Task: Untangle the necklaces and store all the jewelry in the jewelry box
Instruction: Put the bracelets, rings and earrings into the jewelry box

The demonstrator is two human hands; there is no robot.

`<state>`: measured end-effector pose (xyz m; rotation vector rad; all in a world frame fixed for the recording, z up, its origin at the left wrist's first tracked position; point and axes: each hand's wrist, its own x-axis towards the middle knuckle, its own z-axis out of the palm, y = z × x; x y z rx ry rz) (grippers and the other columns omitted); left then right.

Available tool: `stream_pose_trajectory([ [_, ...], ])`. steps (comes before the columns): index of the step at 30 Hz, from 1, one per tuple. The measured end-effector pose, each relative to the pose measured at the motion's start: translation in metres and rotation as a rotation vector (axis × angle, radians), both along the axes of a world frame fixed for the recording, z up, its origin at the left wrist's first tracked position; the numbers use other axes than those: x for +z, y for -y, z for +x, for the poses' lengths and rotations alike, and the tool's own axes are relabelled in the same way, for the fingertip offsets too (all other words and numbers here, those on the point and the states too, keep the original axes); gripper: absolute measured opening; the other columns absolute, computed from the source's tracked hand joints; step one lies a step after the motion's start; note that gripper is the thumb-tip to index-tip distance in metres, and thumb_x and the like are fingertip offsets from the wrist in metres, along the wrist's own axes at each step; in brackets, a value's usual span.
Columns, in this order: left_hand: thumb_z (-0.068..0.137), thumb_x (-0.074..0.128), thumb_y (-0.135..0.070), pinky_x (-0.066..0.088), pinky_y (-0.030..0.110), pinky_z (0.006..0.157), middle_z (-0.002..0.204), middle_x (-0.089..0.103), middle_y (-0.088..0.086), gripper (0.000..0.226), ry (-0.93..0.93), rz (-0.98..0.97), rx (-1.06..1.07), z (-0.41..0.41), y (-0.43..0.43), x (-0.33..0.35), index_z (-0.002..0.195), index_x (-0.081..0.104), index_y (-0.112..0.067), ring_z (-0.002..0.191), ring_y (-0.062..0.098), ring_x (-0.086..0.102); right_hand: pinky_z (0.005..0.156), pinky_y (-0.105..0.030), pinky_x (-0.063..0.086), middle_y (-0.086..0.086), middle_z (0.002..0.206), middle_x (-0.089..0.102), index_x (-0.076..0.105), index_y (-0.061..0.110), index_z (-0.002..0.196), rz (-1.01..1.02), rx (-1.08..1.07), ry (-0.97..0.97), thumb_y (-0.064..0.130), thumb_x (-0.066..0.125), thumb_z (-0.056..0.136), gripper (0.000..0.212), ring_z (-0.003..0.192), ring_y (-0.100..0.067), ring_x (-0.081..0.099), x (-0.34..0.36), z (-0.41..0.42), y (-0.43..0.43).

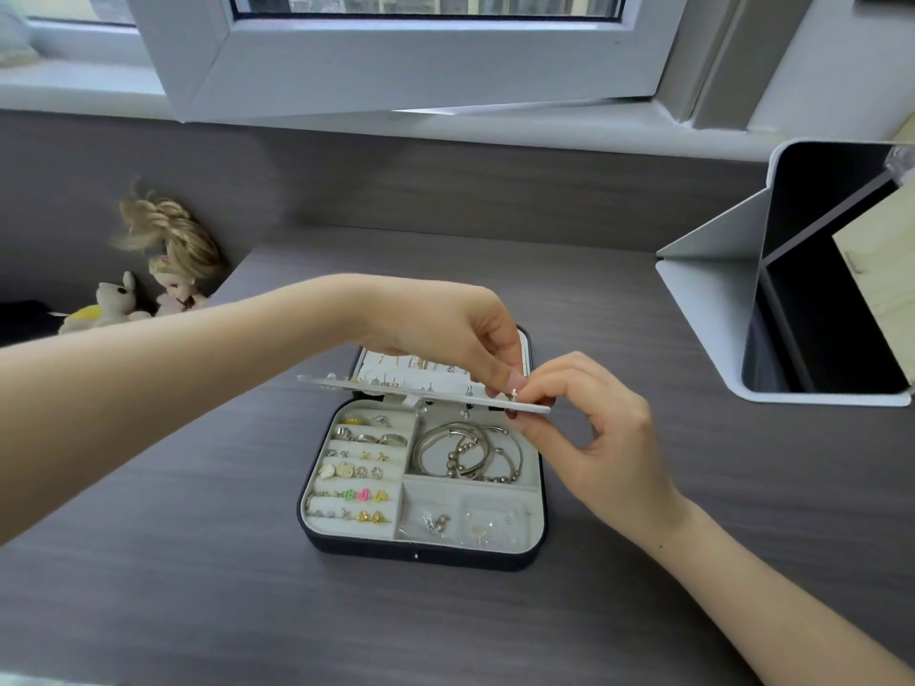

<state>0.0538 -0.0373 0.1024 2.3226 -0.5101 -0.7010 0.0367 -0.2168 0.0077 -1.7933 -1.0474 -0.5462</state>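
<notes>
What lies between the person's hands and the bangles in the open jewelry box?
The pale earring panel, held roughly level above the bangles. The left hand and right hand pinch its right end. The head view shows this.

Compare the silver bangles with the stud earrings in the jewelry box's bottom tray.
The bangles are large silver hoops piled overlapping in one open compartment; the stud earrings are tiny, some gold, pink and green, lined up in padded rows. Both lie inside the open jewelry box.

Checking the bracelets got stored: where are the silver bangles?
Head view: the silver bangles lie in the jewelry box's far-right compartment, just beside the right hand.
</notes>
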Motion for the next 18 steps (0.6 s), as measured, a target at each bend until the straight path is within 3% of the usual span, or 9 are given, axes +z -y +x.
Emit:
stream_pose_trajectory([
  [18, 0.090, 0.058, -0.005, 0.043, 0.008, 0.069, 0.075, 0.065, -0.009, 0.013, -0.082, -0.097, -0.119, 0.0077, -0.0048, -0.0016, 0.081, 0.064, -0.013, 0.068, -0.001, 0.059, 0.071, -0.026, 0.050, -0.006, 0.080, 0.066, 0.069, -0.003, 0.078, 0.010, -0.051, 0.157, 0.015, 0.062, 0.088, 0.022, 0.078, -0.013, 0.059, 0.0000, 0.0014, -0.0019],
])
